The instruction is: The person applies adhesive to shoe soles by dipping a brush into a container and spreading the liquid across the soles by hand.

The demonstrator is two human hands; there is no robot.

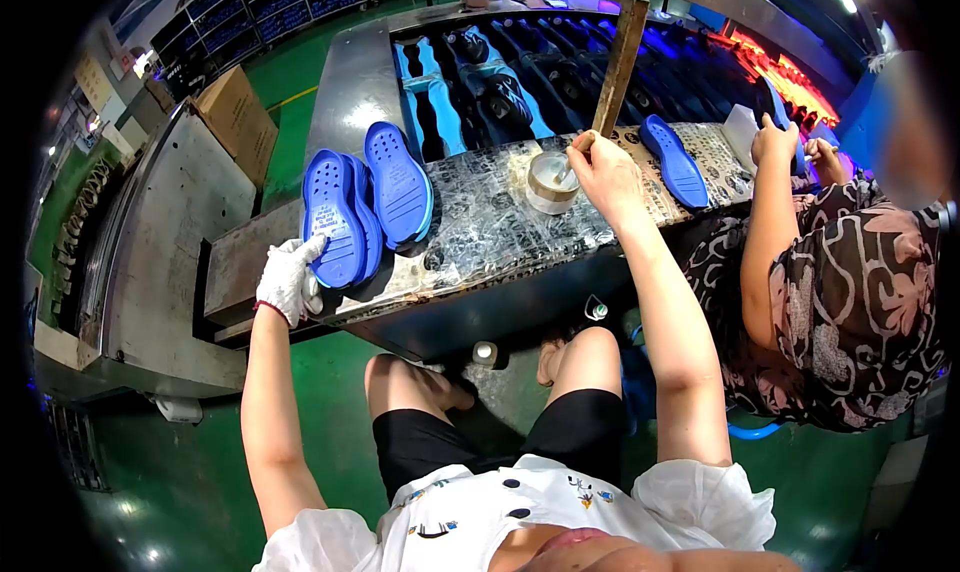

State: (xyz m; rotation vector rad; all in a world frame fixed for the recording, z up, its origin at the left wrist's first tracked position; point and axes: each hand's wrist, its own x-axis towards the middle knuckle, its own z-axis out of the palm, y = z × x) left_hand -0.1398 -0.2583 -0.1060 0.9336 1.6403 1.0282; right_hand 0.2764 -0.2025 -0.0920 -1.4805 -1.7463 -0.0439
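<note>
My left hand (290, 277), in a white knitted glove, grips the heel end of a blue shoe sole (335, 217). Its thumb lies over the sole's upper face, and at least one more sole sits close beneath. Just right of these, another blue sole (397, 184) rests on the worktop. My bare right hand (608, 177) pinches a brush (566, 174), most of its handle hidden by the fingers. The brush end dips into a round pot (550, 197) with pale contents. Farther right lies a single blue sole (674, 162).
A co-worker (840, 272) sits at my right, hands raised around a blue piece. Behind the worktop (490, 217), a conveyor bed (520, 82) carries shoe parts toward a red-lit heater (785, 77). A rusty metal post (622, 62) rises beyond the pot. A cardboard box (237, 122) stands left.
</note>
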